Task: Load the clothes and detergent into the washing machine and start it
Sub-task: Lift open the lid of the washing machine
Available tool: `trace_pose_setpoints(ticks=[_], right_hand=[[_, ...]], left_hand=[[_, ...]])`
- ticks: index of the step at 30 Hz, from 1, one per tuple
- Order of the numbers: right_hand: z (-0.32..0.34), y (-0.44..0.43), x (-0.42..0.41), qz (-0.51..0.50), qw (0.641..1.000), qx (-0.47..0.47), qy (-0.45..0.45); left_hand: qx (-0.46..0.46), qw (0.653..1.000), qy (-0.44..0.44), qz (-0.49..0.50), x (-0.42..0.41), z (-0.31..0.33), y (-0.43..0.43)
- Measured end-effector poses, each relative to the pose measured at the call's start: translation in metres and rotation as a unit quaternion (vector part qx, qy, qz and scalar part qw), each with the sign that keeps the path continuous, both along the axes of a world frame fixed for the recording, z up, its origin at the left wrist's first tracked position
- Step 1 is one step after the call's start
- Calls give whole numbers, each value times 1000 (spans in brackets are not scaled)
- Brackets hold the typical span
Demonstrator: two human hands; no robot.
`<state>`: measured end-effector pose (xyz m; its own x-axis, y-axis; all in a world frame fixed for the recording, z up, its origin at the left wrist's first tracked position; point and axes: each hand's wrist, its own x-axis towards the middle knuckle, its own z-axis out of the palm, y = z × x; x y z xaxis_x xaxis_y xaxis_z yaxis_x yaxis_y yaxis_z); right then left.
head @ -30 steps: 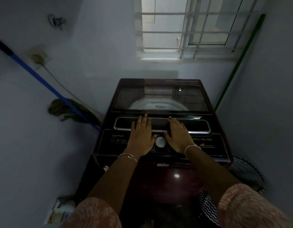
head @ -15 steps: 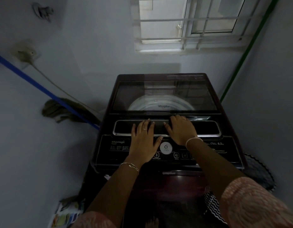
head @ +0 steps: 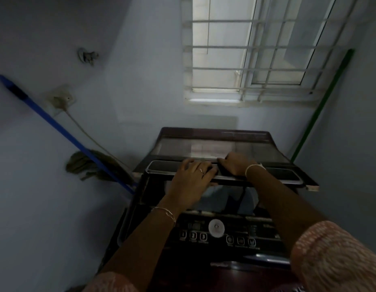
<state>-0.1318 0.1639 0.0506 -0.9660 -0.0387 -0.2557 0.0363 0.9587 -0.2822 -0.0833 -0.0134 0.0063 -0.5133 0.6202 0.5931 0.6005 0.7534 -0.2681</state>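
Maroon washing machine [head: 204, 270] lid [head: 214, 148] raised, both hands gripping its handle [head: 161, 168]; drum contents too dim.

washing machine [head: 204, 277]: glossy dark maroon body, glossy black control panel [head: 229, 232]. lid [head: 214, 148]: smooth see-through glass, reflective, with shiny chrome-look trim on the handle [head: 161, 166]. walls [head: 140, 70]: matt painted plaster; mop head [head: 83, 165]: rough cloth; sleeves [head: 334, 260]: textured woven fabric.

Maroon washing machine [head: 204, 277], blue mop handle [head: 56, 127], green pole [head: 322, 106]
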Motion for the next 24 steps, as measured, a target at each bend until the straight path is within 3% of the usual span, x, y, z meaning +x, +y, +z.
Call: trace_pose_setpoints(ticks=[6, 10, 14, 17, 20, 24], right_hand=[[86, 9, -31, 32, 997, -35, 57], [119, 12, -45, 5, 978, -39, 205], [128, 13, -50, -9, 888, 63, 456], [122, 12, -58, -22, 825, 99, 557], [114, 7, -69, -37, 817, 98, 568], [106, 1, -89, -47, 856, 124, 500]], left_hand=[[25, 995, 89, -27, -53, 74, 3], [44, 994, 95, -16, -91, 118, 9], [42, 990, 133, 6, -127, 148, 15], [61, 990, 120, 40, -152, 158, 23], [127, 985, 79, 89, -170, 166, 36], [171, 972, 61, 147, -188, 176, 49]])
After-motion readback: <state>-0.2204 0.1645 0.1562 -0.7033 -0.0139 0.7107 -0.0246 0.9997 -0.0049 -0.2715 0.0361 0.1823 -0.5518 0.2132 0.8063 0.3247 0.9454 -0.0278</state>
